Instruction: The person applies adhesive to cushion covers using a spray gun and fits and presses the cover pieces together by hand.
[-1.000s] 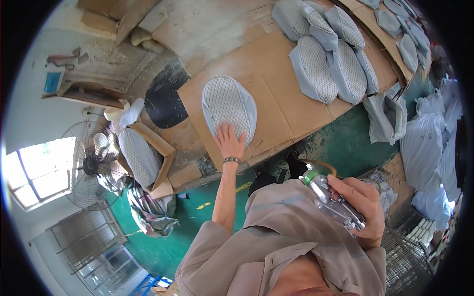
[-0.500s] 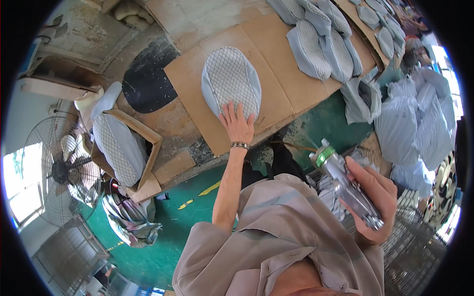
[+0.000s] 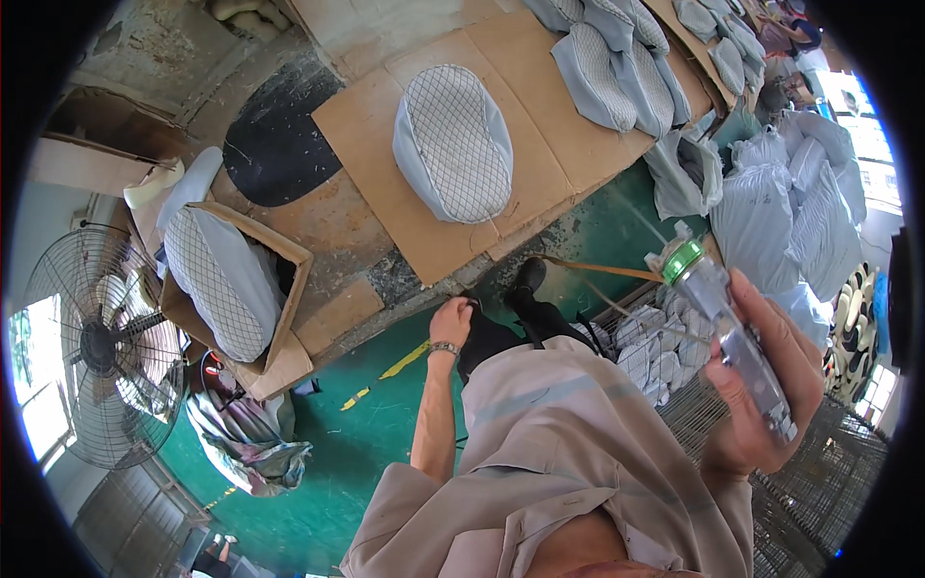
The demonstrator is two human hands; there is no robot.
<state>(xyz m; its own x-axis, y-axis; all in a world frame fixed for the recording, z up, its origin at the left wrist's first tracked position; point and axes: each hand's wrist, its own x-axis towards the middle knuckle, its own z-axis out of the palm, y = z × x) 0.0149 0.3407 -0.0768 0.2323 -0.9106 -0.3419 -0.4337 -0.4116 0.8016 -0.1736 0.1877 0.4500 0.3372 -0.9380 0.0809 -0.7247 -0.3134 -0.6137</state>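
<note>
The hands are kept apart: a metal tool is clamped in the right hand; the left hand is curled beside the tabletop, its contents hidden. Beyond, a quilted grey cover is laid on cardboard.

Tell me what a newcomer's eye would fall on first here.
Probably the quilted grey piece, lying alone on flat cardboard near the top centre. Next comes the shiny metal tool with a green ring, held in the right hand at the lower right. The large wire fan at the far left also stands out.
</note>
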